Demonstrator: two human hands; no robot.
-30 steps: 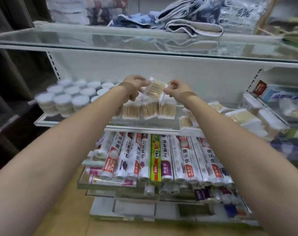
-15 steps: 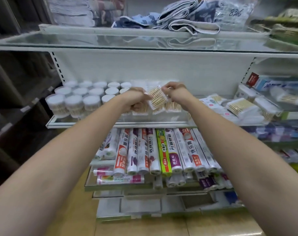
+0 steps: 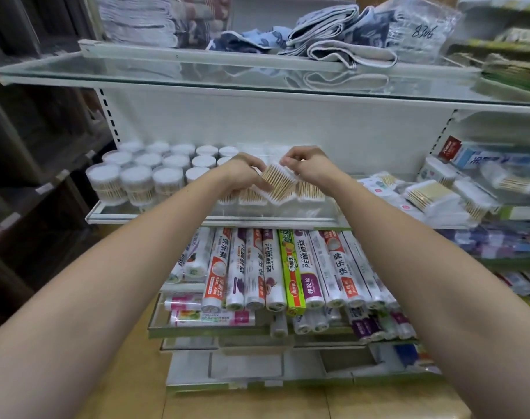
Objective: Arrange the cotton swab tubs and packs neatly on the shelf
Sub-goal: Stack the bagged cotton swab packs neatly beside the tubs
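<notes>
A clear pack of wooden cotton swabs (image 3: 279, 183) is tilted between both hands over the middle shelf (image 3: 154, 219). My left hand (image 3: 245, 171) grips its left side and my right hand (image 3: 306, 164) pinches its upper right corner. Below it a row of like swab packs (image 3: 310, 193) stands along the shelf. Several round cotton swab tubs (image 3: 136, 184) with white lids stand in rows on the left of the shelf. More swab packs (image 3: 430, 196) lie loosely heaped on the right.
A glass shelf (image 3: 197, 77) above carries folded towels (image 3: 333, 40). Rolls of plastic wrap (image 3: 272, 267) fill the shelf below. Boxed goods (image 3: 484, 158) sit at the far right. Dark shelving (image 3: 30, 146) stands to the left.
Both hands have lowered the tilted swab pack toward the row of packs on the shelf. The camera has moved closer and to the left.
</notes>
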